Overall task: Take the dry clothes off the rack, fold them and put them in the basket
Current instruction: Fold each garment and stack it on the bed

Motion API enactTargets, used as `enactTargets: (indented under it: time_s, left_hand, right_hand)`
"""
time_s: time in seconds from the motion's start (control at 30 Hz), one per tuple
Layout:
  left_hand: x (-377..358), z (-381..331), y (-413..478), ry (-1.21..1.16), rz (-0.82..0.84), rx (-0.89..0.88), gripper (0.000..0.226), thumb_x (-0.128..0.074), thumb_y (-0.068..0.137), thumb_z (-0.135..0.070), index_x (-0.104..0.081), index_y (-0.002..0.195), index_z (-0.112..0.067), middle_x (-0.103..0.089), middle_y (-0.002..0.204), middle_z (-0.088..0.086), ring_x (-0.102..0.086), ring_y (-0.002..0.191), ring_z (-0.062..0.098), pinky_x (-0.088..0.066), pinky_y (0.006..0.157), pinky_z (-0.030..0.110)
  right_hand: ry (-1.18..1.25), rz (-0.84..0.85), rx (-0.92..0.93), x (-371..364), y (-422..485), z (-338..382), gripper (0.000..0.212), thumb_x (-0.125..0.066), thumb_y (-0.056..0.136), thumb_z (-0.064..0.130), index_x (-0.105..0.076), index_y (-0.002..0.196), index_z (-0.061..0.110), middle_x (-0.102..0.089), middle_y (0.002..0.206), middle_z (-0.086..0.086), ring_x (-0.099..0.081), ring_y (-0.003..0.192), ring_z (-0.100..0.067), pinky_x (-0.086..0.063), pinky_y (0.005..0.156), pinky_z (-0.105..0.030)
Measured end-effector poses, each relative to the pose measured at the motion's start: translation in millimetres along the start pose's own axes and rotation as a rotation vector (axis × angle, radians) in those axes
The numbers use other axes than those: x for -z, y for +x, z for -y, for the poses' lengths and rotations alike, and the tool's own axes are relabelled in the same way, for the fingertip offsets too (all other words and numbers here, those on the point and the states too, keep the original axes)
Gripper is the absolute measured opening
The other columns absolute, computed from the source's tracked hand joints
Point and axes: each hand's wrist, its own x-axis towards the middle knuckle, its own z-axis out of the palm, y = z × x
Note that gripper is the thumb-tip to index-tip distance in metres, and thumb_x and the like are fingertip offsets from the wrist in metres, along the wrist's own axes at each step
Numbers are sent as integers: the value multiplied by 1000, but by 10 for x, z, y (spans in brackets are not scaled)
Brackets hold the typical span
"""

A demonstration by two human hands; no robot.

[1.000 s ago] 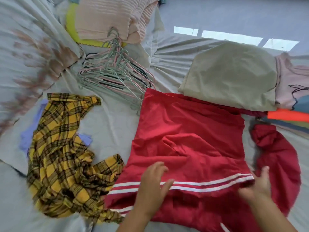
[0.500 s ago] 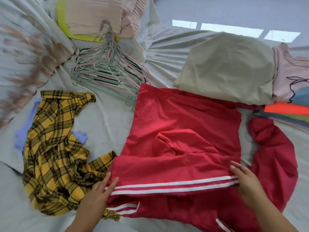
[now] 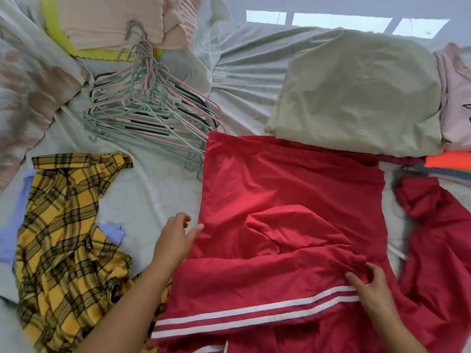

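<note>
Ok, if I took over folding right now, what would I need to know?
Left hand: open, at the left edge of the red garment.
Right hand: open, flat on it by the white stripes.
Done: red garment spread on the bed, partly folded; beige garment lies folded behind it; hangers piled.
Left: finish folding the red one, fold the yellow plaid shirt, put everything in the basket, which I cannot clearly make out.

Pale quilted mattress (image 3: 142, 200) with a rumpled grey sheet (image 3: 244, 80), grey floor (image 3: 331, 5) beyond, bright patches of light (image 3: 341, 24) on it.
</note>
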Motion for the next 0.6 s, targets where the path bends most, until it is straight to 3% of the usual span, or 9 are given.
enactTargets:
  time_s: [0.07, 0.17, 0.23, 0.3, 0.4, 0.43, 0.53, 0.6]
  left_hand:
    - [-69, -200, 356, -194, -2, 104, 53, -65, 85, -36, -49, 123, -2, -52, 116, 11, -55, 105, 28, -43, 86, 35]
    - [-144, -380, 779, -448, 51, 229, 54, -71, 81, -29, -49, 123, -2, -58, 116, 19, -58, 104, 35, -49, 91, 45]
    - [-152, -486, 846, -392, 45, 149, 41, -72, 79, -19, -57, 112, -1, -62, 102, 16, -61, 98, 35, -50, 85, 42]
    - [-156, -596, 770, -277, -94, -23, 28, -65, 82, -12, -58, 107, -2, -61, 94, 14, -60, 91, 35, -45, 77, 37]
    - [-244, -901, 460, -125, -253, -266, 39, -56, 86, -12, -51, 124, -4, -53, 113, 19, -55, 98, 36, -44, 79, 43]
    - [-356, -992, 394, -71, -181, -283, 48, -56, 88, -13, -43, 133, -4, -47, 123, 20, -52, 108, 36, -43, 86, 44]
    - [-773, -1235, 283, 148, 308, -242, 79, -58, 89, -34, -12, 147, -5, -21, 148, 20, -28, 135, 35, -25, 109, 39]
    - [-849, -1277, 283, 93, 404, -229, 84, -56, 90, -39, -7, 149, -6, -15, 152, 19, -21, 140, 34, -20, 114, 38]
  right_hand:
    - [-5, -3, -26, -11, 23, -6, 49, -67, 80, -1, -47, 125, -3, -53, 118, -18, -50, 115, -33, -35, 100, -41]
    - [37, 8, -69, -2, 45, 11, 47, -65, 82, -2, -47, 125, -2, -49, 110, -11, -48, 106, -25, -34, 97, -37]
    - [75, 24, -100, 19, 68, 28, 45, -64, 82, -3, -47, 124, 0, -51, 111, -12, -47, 102, -21, -34, 93, -35]
    - [97, 41, -116, 33, 72, 56, 39, -63, 83, -5, -48, 118, 3, -52, 111, -12, -47, 100, -21, -33, 88, -31]
    - [130, 62, -127, 55, 71, 77, 40, -64, 82, -5, -50, 118, 0, -53, 110, -12, -48, 100, -21, -33, 86, -30]
    - [137, 69, -128, 69, 54, 78, 41, -64, 81, -5, -50, 119, -1, -54, 110, -13, -49, 101, -22, -35, 86, -30]
    - [153, 65, -114, 143, -1, 46, 36, -64, 83, 2, -54, 118, 3, -59, 110, -14, -54, 101, -25, -47, 76, -18]
    - [191, 67, -104, 178, -46, 63, 31, -62, 85, 4, -55, 116, 3, -60, 110, -14, -54, 101, -24, -44, 81, -22]
